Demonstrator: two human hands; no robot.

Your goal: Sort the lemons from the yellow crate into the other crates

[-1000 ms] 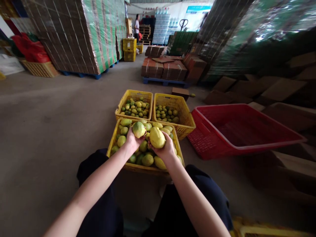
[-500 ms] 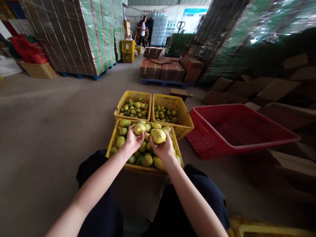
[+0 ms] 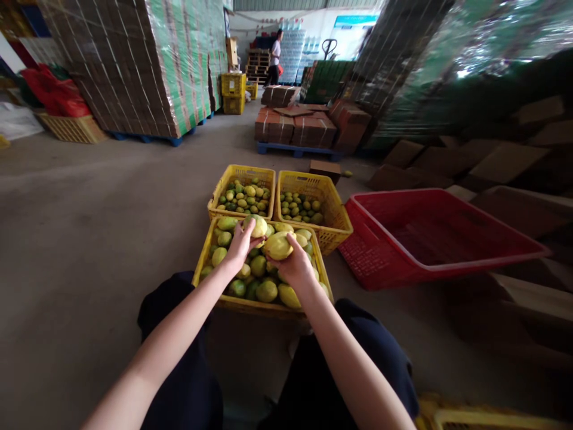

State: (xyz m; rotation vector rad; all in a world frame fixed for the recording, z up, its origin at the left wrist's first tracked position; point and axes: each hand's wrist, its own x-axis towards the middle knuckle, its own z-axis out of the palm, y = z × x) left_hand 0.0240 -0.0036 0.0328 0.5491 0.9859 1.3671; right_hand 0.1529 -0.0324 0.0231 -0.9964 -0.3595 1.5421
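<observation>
My left hand is closed around a pale yellow-green fruit, papaya-like in shape. A longer yellow papaya-like fruit is in my right hand, the thumb over its top. The two fruits are held close together above the near yellow crate, which is full of similar green and yellow fruits. Behind it stand a left yellow crate and a right yellow crate, both partly filled with smaller-looking fruits.
A large red crate stands to the right, with cardboard piled behind it. Flattened cartons on a blue pallet lie ahead. A wrapped pallet stack rises at left. A person walks in the background.
My left hand has lifted and turned its fruit slightly. The right hand has rotated its fruit and brought it a little left. The background person has moved right.
</observation>
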